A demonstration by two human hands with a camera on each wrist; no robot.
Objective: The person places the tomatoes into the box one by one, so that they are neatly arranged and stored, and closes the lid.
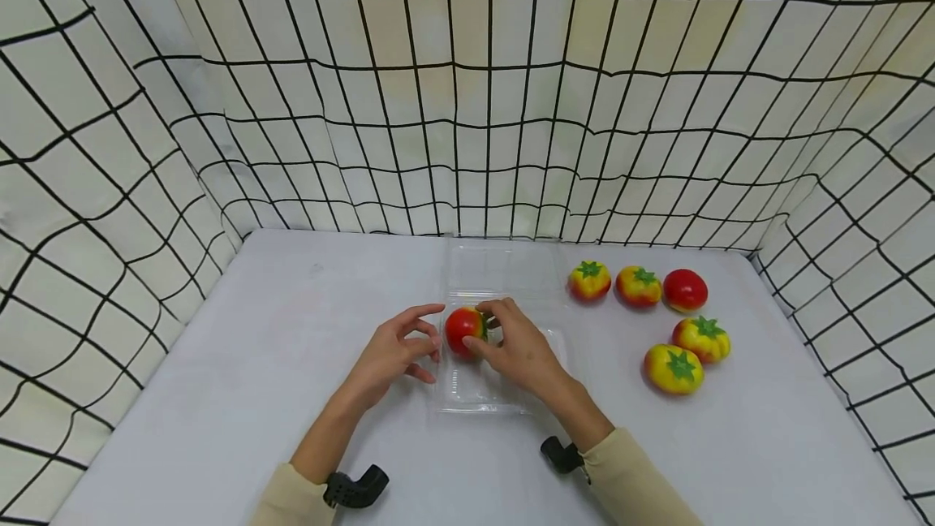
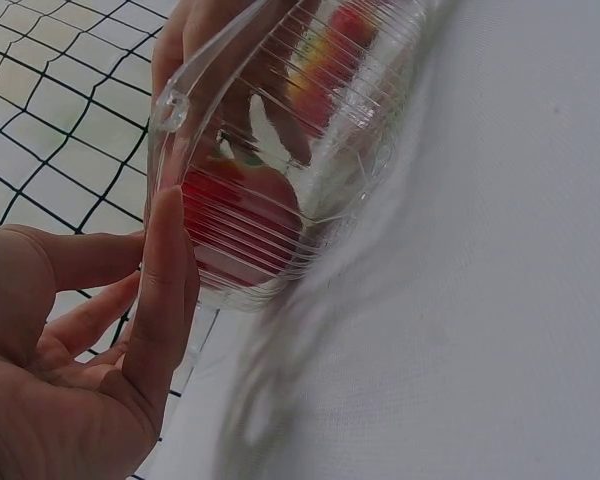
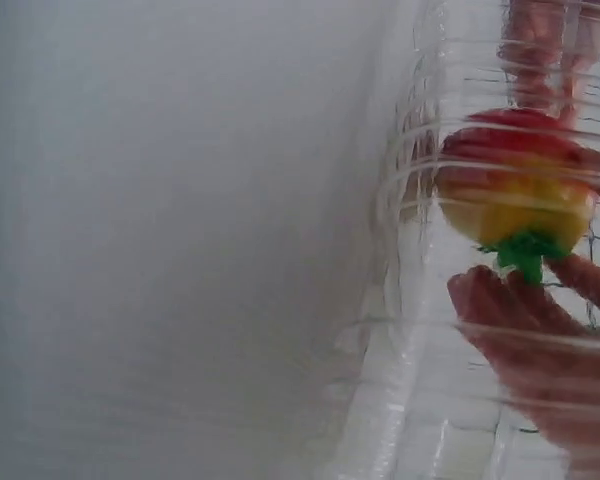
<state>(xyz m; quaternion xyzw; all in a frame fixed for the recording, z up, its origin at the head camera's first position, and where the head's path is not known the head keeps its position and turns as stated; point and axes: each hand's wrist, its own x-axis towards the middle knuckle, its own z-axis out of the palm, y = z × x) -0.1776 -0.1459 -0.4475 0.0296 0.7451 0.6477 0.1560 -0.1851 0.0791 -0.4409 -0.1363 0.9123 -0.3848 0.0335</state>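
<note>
A clear plastic clamshell box [image 1: 475,406] lies with its lid [image 1: 504,266] folded back on the table. Inside its left part is a red and yellow tomato [image 1: 462,331] with a green top, also visible through the ribbed wall as the tomato [image 3: 520,180] in the right wrist view. My right hand [image 1: 522,351] holds this tomato between thumb and fingers. At the box's left edge is my left hand [image 1: 394,351], fingers loosely bent and apart. In the left wrist view, the left hand's fingers [image 2: 160,270] lie against the box wall, beside the tomato [image 2: 242,225].
Right of the box lie several more tomatoes: a yellow-red one [image 1: 588,281], another [image 1: 639,286], a red one [image 1: 685,291], and two yellow ones, the nearer tomato [image 1: 672,370] in front. Black netting [image 1: 489,144] over white walls surrounds the white table [image 1: 292,331].
</note>
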